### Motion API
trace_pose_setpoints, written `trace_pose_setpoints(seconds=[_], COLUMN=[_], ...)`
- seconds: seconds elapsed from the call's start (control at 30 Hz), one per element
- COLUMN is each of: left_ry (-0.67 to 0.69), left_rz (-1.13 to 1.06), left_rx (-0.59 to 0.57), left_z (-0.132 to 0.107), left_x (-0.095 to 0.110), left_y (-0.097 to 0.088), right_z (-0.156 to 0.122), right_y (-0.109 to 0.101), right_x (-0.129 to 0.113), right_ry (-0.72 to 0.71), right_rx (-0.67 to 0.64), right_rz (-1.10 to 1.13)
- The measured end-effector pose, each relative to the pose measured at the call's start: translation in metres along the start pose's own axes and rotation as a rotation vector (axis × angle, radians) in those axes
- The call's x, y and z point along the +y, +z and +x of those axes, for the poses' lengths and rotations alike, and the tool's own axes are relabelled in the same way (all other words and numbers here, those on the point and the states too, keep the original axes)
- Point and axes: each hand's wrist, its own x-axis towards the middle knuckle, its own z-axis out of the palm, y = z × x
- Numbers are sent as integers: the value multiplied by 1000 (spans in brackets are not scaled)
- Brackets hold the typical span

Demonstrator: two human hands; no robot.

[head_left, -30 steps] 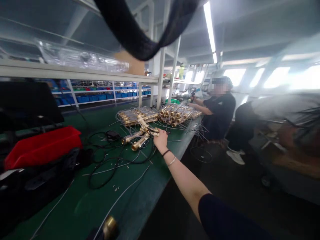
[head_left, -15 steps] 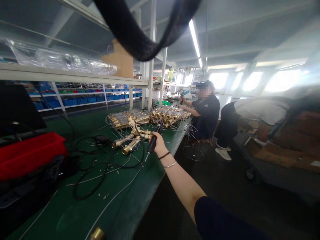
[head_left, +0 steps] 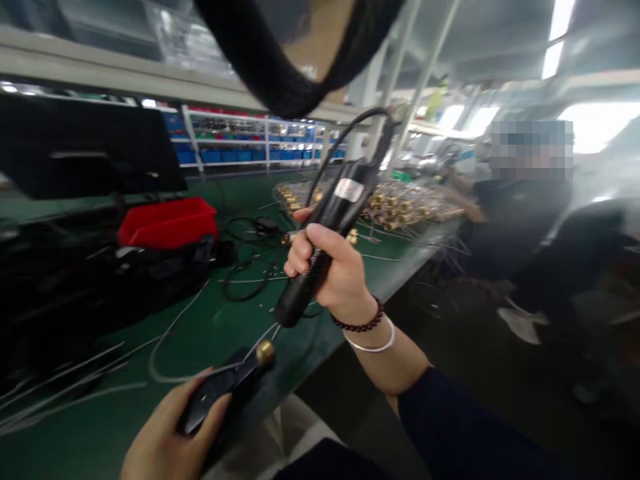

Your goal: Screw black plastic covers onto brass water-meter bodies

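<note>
My right hand (head_left: 335, 267) is closed around a corded electric screwdriver (head_left: 325, 233). It is black with a white label and tilted, its lower end pointing down toward my left hand. At the bottom of the view my left hand (head_left: 175, 420) has thumb and fingers on either side of a dark, flat part (head_left: 210, 393); its exact kind I cannot make out. A round brass fitting (head_left: 265, 353) sits at the far end of that part, just below the screwdriver. Thin grey wire (head_left: 165, 360) runs to the same spot.
Brass valve-like pieces with wires (head_left: 410, 203) are heaped farther along the green bench (head_left: 240, 320). A red bin (head_left: 167, 223), a black monitor (head_left: 90, 147) and a coiled black cable (head_left: 245, 283) are at the left. A co-worker (head_left: 520, 220) is at the right.
The screwdriver in my right hand has come back from the far brass pieces, nearer to me. My left hand has come into view holding the dark part. The view has turned left.
</note>
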Motion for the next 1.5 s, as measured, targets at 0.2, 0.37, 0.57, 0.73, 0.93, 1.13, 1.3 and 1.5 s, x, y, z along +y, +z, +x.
trace_pose_setpoints(seconds=[0.2,0.37,0.57,0.73,0.93,1.13,1.3,1.5], left_ry=[-114,-120,-87,-75,-38,-32,-66,-58], left_rz=[10,25,39,49,68,96,97,93], left_rx=[-29,-46,-49,-43,-45,-49,-61,-42], left_z=[-5,-4,-6,-7,-8,-8,-7,-7], left_x=[19,25,23,24,24,23,25,25], left_y=[-6,-5,-5,-5,-6,-5,-4,-3], right_z=[-15,-18,-20,-20,-17,-14,-8,-14], right_y=[33,37,33,39,50,45,38,54], right_x=[22,41,54,53,53,56,57,48], right_ry=[-22,21,40,80,120,148,153,58], right_rx=[-98,-162,-193,-234,-267,-408,-433,-324], right_rz=[-76,-111,-220,-263,-376,-345,-213,-61])
